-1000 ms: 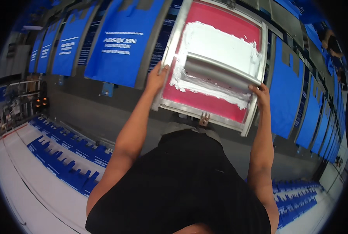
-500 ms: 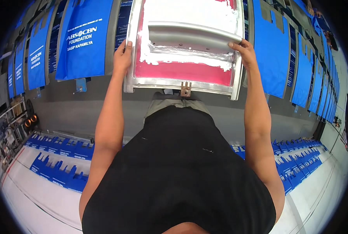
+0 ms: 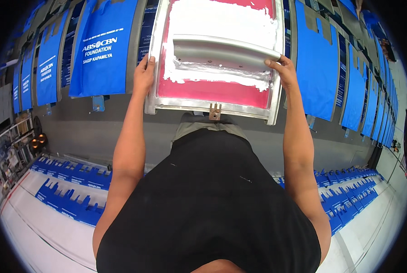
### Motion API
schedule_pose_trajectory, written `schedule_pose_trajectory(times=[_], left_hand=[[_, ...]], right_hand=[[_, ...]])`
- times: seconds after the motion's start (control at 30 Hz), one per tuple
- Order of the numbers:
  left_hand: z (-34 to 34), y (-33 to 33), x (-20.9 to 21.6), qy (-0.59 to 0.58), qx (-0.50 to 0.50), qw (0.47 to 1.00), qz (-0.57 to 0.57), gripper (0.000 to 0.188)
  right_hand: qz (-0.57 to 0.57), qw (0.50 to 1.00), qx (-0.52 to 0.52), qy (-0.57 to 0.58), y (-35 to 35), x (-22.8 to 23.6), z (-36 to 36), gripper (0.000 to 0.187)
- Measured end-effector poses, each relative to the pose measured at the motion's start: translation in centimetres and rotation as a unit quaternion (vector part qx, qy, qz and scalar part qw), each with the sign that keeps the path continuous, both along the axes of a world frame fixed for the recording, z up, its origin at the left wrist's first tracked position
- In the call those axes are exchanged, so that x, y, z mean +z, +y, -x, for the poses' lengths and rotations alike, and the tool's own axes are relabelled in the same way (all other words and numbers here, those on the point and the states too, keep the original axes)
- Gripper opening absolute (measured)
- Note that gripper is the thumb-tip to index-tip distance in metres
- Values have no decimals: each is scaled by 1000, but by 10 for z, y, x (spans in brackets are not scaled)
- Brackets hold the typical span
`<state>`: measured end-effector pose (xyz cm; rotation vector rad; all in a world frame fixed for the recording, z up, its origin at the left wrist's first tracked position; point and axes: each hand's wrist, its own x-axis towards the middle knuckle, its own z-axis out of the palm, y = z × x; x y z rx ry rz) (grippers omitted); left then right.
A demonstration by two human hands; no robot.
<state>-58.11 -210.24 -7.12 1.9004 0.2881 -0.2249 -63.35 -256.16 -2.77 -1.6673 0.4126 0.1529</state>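
Note:
A silver-framed printing screen [image 3: 192,103] with red mesh lies in front of me, white ink spread thickly over much of it. My left hand [image 3: 144,75] is closed around the frame's left rail, thumb on top. Across the mesh rests a wide metal squeegee [image 3: 226,49], its lower side smeared with white ink. My right hand [image 3: 284,72] pinches the squeegee's right end, thumb on the near side, right beside the frame's right rail. Some of its fingers are hidden behind the squeegee and rail. A small rusty metal bracket [image 3: 215,112] sits at the middle of the frame's near edge.
Blue fabric bags with white print, such as the large bag [image 3: 101,50] to the left and a plain blue bag [image 3: 317,68] to the right, lie in rows along the table. More blue bags [image 3: 69,200] line the area behind me. Glowing orange heaters [image 3: 38,140] stand far left.
The screen, squeegee and both hands appear slightly lower in the picture, and the bags have shifted a little with the view. Both hands keep the same grips.

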Motion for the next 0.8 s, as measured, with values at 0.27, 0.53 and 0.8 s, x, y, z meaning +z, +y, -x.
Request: schedule_pose_trajectory(times=[0.27,0.53,0.8], left_hand=[[6,3,-5,7,13,1000,0,48],[2,7,-15,-6,20,1000,5,52],[3,2,-12,-36,7,998,-42,57]], right_hand=[[50,998,46,2,-1,4,-3,37],[20,999,31,-5,-7,-2,1,37],[18,1000,13,19,-10,-4,2,38]])
